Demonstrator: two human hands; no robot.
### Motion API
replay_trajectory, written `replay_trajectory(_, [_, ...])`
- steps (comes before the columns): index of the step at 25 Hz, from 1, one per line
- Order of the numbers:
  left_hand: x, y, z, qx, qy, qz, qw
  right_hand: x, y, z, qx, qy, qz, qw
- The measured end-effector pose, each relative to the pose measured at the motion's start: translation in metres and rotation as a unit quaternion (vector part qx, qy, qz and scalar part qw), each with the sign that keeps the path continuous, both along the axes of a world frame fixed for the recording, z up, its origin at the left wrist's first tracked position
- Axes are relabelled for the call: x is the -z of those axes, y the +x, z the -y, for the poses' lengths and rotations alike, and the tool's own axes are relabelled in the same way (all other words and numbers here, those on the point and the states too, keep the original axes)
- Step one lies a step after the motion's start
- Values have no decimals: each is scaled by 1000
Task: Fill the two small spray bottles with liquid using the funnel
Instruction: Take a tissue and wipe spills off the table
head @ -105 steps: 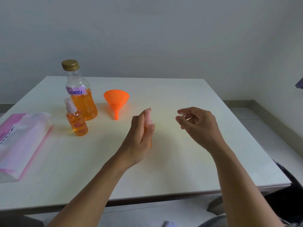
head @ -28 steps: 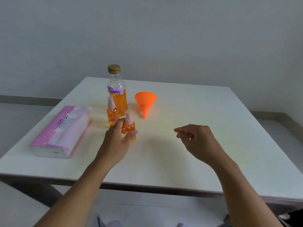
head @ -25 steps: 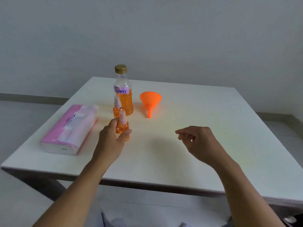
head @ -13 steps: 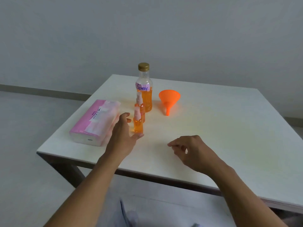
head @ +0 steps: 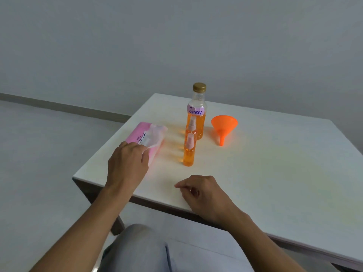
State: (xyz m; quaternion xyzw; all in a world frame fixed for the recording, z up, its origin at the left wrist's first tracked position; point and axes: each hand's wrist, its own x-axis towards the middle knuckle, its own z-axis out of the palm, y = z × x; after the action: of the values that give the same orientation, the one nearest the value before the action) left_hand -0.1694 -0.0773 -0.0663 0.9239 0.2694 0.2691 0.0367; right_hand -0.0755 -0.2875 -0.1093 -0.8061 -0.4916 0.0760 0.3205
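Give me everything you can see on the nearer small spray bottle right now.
The nearer small spray bottle stands upright on the white table, directly in front of the second small one. It is a slim clear cylinder, seemingly plastic, filled with orange liquid almost to the shoulder, with a pale pump head under a clear cap. Neither hand touches it.

Two small spray bottles stand upright on the white table, both capped with clear pump tops and filled with orange liquid. The nearer spray bottle point(head: 189, 152) stands free, close to the table's front left area. The farther spray bottle point(head: 191, 128) stands directly behind it, just in front of the large bottle point(head: 197, 110). That bottle is clear, gold-capped, labelled "Spray", upright and roughly half full of orange liquid. The orange funnel point(head: 224, 127) rests to its right, mouth tilted, spout pointing toward the viewer.
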Motion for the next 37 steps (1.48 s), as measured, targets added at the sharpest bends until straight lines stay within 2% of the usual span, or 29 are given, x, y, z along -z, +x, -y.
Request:
replay_trajectory(5, [-20, 5, -12, -1, -72, 94, 993, -6, -7, -35, 44, 25, -20, 999])
replay_trajectory(8, [-37, 10, -18, 17, -116, 169, 979, -14, -13, -64, 26, 68, -20, 997])
replay_trajectory(13, [-72, 21, -24, 47, -197, 252, 946, -16, -22, -98, -20, -21, 65, 997])
replay_trajectory(16, [-78, 20, -26, 58, -249, 272, 928, -14, -16, -97, -34, -23, 76, 996])
replay_trajectory(20, [-77, 17, -15, 85, -248, 273, 926, -19, -12, -93, -65, -39, 67, 995])
replay_trajectory(25, [-92, 13, 4, 121, -220, 311, 917, -31, -14, -88, -86, -53, 116, 988])
replay_trajectory(27, [-107, 12, 8, 135, -209, 316, 915, -34, -16, -82, -62, 1, 76, 995])
replay_trajectory(28, [-113, 12, 9, 143, -208, 301, 920, -37, -17, -78, -21, 69, 34, 997])
replay_trajectory(29, [-118, 12, 11, 156, -215, 279, 923, -42, -18, -74, 41, 157, -29, 986])
replay_trajectory(30, [-120, 12, 13, 175, -235, 257, 921, -49, -18, -67, 105, 247, -102, 958])
replay_trajectory(32, [-121, 13, 20, 224, -309, 214, 899, -67, -13, -51, 184, 385, -199, 882])
replay_trajectory(33, [-121, 14, 25, 252, -360, 191, 878, -74, -8, -41, 198, 417, -199, 865])
replay_trajectory(34, [-119, 15, 29, 278, -414, 170, 850, -80, -2, -31, 202, 412, -171, 872])
replay_trajectory(36, [-116, 19, 35, 318, -509, 133, 789, -89, 14, -7, 198, 315, -119, 921])
replay_trajectory(37, [-115, 21, 38, 335, -545, 121, 759, -94, 22, 6, 178, 257, -137, 940])
